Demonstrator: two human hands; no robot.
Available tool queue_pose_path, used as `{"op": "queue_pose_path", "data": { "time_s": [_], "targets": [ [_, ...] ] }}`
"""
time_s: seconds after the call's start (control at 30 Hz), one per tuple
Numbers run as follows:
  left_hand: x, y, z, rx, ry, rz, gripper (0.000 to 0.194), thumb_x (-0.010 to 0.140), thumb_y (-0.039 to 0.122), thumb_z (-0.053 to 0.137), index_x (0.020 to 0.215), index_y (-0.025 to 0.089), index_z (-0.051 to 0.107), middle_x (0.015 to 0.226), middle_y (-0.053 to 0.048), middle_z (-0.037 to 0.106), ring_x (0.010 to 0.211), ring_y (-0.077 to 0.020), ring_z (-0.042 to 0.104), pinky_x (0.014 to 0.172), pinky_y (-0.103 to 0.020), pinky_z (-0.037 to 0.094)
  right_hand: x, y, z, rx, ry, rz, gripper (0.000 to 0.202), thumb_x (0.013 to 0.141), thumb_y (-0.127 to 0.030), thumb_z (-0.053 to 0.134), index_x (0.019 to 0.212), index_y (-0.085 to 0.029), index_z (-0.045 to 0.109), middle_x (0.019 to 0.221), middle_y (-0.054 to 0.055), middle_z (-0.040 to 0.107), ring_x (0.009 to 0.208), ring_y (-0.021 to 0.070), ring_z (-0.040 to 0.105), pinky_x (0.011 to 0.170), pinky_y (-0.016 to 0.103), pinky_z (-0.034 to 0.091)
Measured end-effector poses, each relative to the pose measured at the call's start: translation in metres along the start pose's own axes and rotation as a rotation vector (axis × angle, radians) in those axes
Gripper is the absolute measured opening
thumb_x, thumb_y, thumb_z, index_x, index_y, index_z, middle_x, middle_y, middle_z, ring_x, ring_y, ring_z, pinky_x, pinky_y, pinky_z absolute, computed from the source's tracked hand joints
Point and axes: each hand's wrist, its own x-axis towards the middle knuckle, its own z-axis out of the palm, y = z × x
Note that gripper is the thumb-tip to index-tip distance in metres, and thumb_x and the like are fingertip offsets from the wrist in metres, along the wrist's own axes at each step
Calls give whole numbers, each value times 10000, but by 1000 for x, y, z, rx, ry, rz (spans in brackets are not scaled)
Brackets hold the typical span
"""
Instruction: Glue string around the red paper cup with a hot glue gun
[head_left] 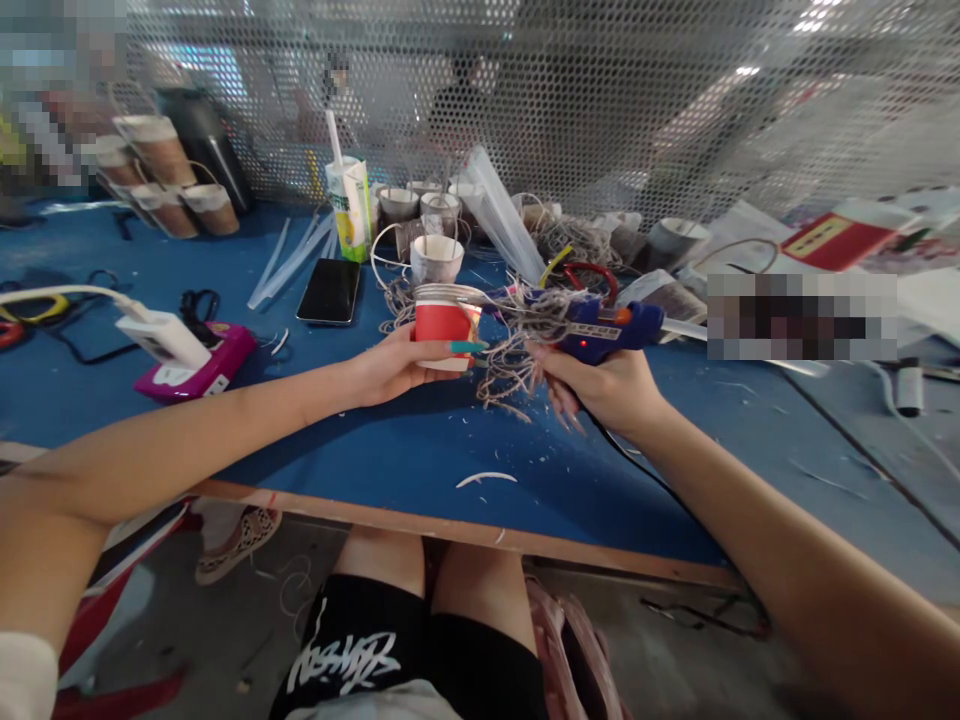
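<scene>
My left hand (409, 368) is wrapped round a red paper cup (435, 322), held above the blue table with grey twine wound about its rim. My right hand (604, 385) grips a blue hot glue gun (611, 332), its nozzle end pointing left at the cup's rim. A red light glows on the gun, and a clear glue stick (690, 330) sticks out of its back. Loose grey twine (510, 375) hangs in a tangle between the cup and my right hand. The nozzle tip is hidden by the twine.
Twine-wrapped cups (437, 258) and clear glue sticks (506, 215) stand behind my hands. A phone (330, 291), a drink carton (349, 210) and a purple power strip (199, 365) lie to the left. Red-handled scissors (592, 277) sit behind the gun. A perforated metal screen (570, 110) closes the back.
</scene>
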Motion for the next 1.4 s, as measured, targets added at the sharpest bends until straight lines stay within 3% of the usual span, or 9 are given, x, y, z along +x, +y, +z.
{"op": "queue_pose_path", "data": {
  "time_s": [0.23, 0.7, 1.03, 1.4],
  "targets": [
    [1, -2, -4, 36, -51, 22, 338, 668, 212, 808, 964, 137, 662, 914, -87, 744, 898, -234, 723, 951, -419, 526, -1, -3, 1, -10, 23, -15, 438, 740, -382, 779, 452, -235, 483, 311, -30, 448, 278, 111, 429, 339, 266, 408],
    [-2, 2, -3, -31, -65, 9, 295, 694, 164, 748, 979, 130, 679, 931, -86, 755, 899, -235, 728, 980, -438, 524, -2, -3, -2, -22, 30, 0, 498, 745, -334, 754, 382, -240, 427, 307, -15, 441, 290, 121, 463, 359, 274, 420],
    [0, 2, -7, -62, -129, 26, 312, 707, 183, 699, 1010, 115, 674, 940, -99, 751, 945, -251, 727, 992, -453, 534, -2, -1, -5, -6, 31, -3, 472, 740, -301, 730, 366, -244, 448, 299, -13, 441, 290, 125, 463, 344, 268, 417],
    [-1, 2, -7, -124, -121, 6, 324, 707, 197, 668, 1018, 105, 670, 930, -99, 757, 937, -238, 730, 1014, -435, 537, -3, 1, -7, 2, 30, -10, 452, 748, -292, 711, 373, -253, 461, 306, -11, 448, 322, 138, 484, 373, 284, 452]
  ]
}}
